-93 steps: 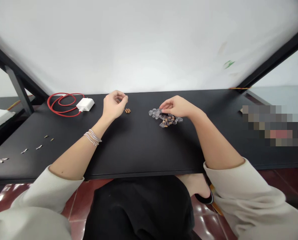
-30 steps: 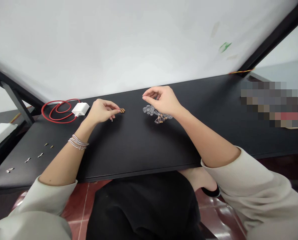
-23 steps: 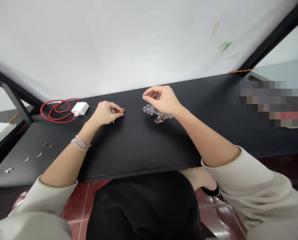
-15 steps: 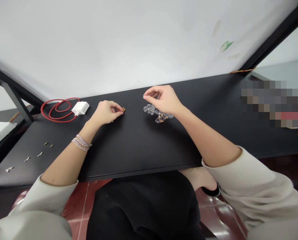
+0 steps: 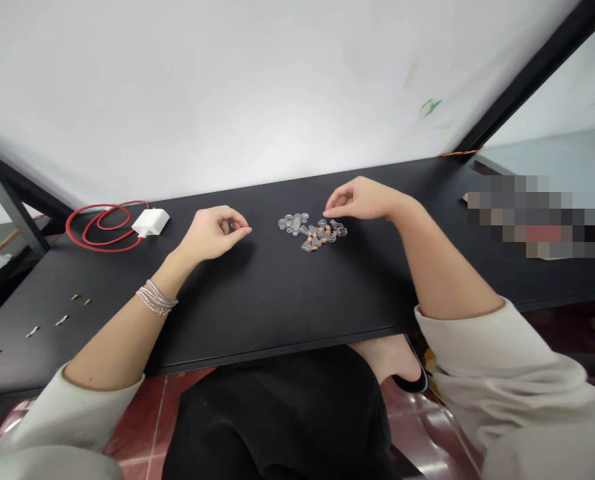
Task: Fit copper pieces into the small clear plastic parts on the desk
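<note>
My left hand [image 5: 217, 232] hovers over the black table, left of a pile of small pieces. Its fingers are curled, with thumb and index tip close together; anything between them is too small or hidden to make out. Just above the right side of the pile is my right hand [image 5: 360, 198], its fingers bent and thumb and fingertips pinched together, their contents hidden. The pile holds several clear, rounded beads [image 5: 293, 223] on its left. To their right lie clear pendant-like pieces with orange-gold parts [image 5: 317, 237].
A white charger plug [image 5: 150, 222] with a coiled red cable [image 5: 97, 248] lies at the left back. Several small metal pieces [image 5: 62, 321] are spread at the table's left front. A pixelated patch [image 5: 537, 217] covers something at the right. A pale wall [image 5: 257, 87] stands behind the table.
My right hand has moved right, uncovering more of the pile. The small gold-coloured piece at my left fingertips no longer shows. The camera view has shifted slightly.
</note>
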Available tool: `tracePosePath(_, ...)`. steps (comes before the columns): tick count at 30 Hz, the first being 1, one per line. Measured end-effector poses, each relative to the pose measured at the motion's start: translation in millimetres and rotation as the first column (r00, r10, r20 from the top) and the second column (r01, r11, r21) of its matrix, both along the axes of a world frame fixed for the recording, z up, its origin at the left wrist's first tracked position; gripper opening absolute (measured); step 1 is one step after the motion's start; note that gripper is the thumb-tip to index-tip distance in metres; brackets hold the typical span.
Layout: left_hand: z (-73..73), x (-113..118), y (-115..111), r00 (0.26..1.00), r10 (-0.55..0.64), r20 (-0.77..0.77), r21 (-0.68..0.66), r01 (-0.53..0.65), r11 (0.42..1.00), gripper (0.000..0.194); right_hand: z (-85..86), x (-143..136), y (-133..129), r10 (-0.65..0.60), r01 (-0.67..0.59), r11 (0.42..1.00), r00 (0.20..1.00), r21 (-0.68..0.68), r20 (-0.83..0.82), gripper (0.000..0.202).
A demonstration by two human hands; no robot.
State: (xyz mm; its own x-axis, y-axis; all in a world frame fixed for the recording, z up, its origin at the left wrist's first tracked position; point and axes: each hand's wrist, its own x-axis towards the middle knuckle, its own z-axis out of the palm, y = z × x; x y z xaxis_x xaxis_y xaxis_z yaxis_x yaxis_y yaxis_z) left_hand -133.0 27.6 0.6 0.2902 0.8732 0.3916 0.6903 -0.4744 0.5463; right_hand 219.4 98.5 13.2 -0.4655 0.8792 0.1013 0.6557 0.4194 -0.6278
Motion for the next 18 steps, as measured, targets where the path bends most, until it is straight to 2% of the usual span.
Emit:
tracePosePath(3,-0.6,13,-8,0.997,-0.071,0.004,-0.022,0.071,0.997,0.018,-2.3,17,4,0.065,-0.052,0.993,0.990,-0.104,0.123,0.034)
tracePosePath(9,-2.6,25,-15,0.989,-0.148,-0.022,-0.057,0.147,0.988,0.019,-6.3,12,5,0.141,-0.135,0.987,0.988,-0.082,0.070,0.030)
tracePosePath(14,-4.5,22,-13,0.992,-0.128,-0.010,-0.062,0.128,0.990,0.018,-8.2,6,2,0.020,-0.020,0.994,1.000,-0.106,0.002,0.023)
tracePosePath(18,-4.7,22,-12,0.992,-0.126,-0.005,-0.069,0.125,0.990,0.020,-9.5,-6,-2,-0.065,0.057,0.997,0.983,-0.050,-0.170,0.026)
